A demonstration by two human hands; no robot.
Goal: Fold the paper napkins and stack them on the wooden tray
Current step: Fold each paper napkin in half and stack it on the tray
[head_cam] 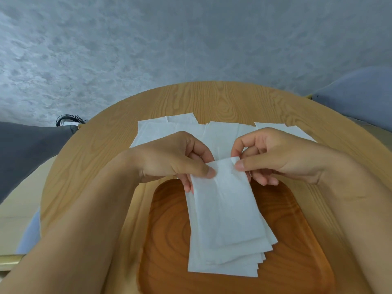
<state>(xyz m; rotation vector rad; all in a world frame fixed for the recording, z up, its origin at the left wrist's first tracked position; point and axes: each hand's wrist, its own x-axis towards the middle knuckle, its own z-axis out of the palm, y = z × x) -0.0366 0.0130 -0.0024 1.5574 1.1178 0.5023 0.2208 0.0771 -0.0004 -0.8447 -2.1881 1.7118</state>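
Observation:
A folded white napkin (224, 200) hangs lengthwise over the wooden tray (169, 236). My left hand (169, 158) pinches its upper left corner and my right hand (282, 155) pinches its upper right corner. Beneath it a stack of folded napkins (222, 266) lies on the tray, edges fanned out at the lower right. Several unfolded napkins (169, 128) lie flat on the table behind my hands, partly hidden by them.
The round wooden table (222, 100) holds everything, with the tray at its near edge. A grey chair back (25, 149) stands at the left and a pale blue chair (360, 96) at the right. Black cables (67, 119) lie by the left chair.

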